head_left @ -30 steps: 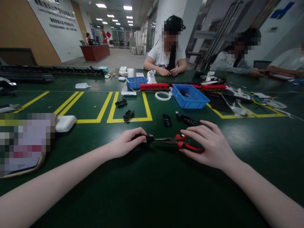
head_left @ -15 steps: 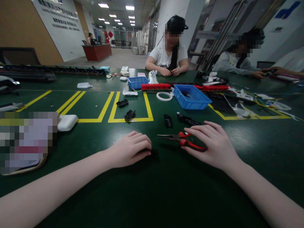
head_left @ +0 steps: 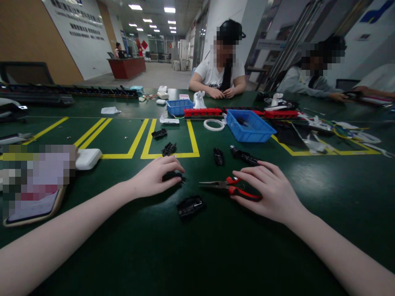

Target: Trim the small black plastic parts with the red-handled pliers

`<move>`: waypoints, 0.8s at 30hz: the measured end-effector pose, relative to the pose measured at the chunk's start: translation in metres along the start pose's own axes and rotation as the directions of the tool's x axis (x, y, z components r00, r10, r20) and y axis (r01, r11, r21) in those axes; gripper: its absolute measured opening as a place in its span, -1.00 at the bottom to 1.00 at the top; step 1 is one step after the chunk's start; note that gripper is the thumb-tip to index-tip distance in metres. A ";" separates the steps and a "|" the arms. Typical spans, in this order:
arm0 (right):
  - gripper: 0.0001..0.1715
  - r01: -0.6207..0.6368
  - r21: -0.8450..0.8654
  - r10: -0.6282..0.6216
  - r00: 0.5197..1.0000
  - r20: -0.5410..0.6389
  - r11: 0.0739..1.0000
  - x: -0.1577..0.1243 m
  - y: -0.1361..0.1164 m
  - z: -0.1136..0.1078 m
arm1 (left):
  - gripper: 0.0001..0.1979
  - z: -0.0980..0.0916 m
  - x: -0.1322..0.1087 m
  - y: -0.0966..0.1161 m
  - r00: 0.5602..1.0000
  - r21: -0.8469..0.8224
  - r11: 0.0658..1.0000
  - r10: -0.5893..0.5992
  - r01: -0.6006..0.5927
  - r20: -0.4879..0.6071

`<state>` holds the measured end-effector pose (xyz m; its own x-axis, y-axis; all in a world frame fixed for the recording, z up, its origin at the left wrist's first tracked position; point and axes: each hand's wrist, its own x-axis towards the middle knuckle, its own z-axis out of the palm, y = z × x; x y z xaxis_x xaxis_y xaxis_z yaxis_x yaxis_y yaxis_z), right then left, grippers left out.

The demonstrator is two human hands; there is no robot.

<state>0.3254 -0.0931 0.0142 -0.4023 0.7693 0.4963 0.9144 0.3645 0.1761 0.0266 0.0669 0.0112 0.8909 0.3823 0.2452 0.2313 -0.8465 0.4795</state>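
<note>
My right hand (head_left: 267, 189) is closed around the red-and-black handles of needle-nose pliers (head_left: 245, 192), whose slim metal jaws point left. My left hand (head_left: 159, 174) has its fingers curled over a small black plastic part (head_left: 171, 176); a thin metallic bit shows at that part's right end, and the rest is hidden by the fingers. Below and between both hands, a black molded piece (head_left: 190, 206) lies on the green table. Beyond the pliers are another small black piece (head_left: 218, 156) and a longer black part (head_left: 245, 156) with a metallic end.
Two more black pieces, one of them (head_left: 159, 134) farther back, lie within the yellow tape lines. Behind them stand blue bins (head_left: 249, 127), a white ring (head_left: 214, 125) and red strips (head_left: 202, 112). A phone (head_left: 40, 185) and white case (head_left: 88, 159) lie left. People sit across the table.
My left hand has shifted left and away from me, uncovering the black molded piece on the table. The pliers and right hand have moved slightly left.
</note>
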 end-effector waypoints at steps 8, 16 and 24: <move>-0.49 -0.013 0.050 0.012 1.000 0.003 0.999 0.001 -0.007 0.005 | -0.85 0.014 0.004 -0.008 0.997 0.095 0.995 -0.023 0.016 0.075; -0.42 -0.014 0.095 0.023 0.996 -0.088 0.995 0.002 -0.016 0.005 | -0.85 0.021 0.004 0.004 0.999 -0.239 0.970 -0.041 0.044 0.018; -0.33 -0.032 0.170 0.058 0.987 -0.148 0.985 0.002 -0.019 0.000 | -0.82 0.020 0.003 0.019 0.987 -0.557 0.817 -0.089 0.150 0.136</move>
<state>0.3077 -0.0987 0.0116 -0.3373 0.7028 0.6263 0.9059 0.4234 0.0128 0.0415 0.0441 0.0042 0.9115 0.4023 0.0852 0.1049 -0.4276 0.8978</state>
